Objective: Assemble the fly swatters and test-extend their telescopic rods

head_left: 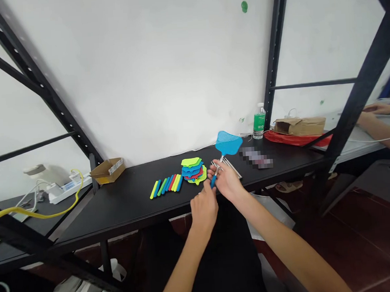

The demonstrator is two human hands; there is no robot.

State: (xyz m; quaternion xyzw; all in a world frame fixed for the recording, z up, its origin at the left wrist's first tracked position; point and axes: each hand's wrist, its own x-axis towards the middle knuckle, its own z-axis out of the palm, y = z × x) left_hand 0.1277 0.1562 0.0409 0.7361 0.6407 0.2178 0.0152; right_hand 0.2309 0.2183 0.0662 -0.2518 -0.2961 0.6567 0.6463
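Note:
A blue fly swatter [228, 143] with a metal rod and a blue handle is held up over the table's front edge. My left hand [204, 205] is closed on the lower end of its handle. My right hand [224, 177] has its fingers around the rod just above the handle. Left of the hands lies a stack of swatter heads [193, 170] in yellow-green, blue and red. Farther left is a row of coloured handles [166, 186] in yellow, blue, green and red. Several metal rods [232, 167] lie behind my right hand, which partly covers them.
An open cardboard box [108, 170] sits on the black table [119, 212] at left, beyond it a power strip [70, 189]. A water bottle [259, 121] stands at the back right, near another cardboard box [300, 126] on red plastic [280, 139]. Another person's arms [381, 123] show at far right.

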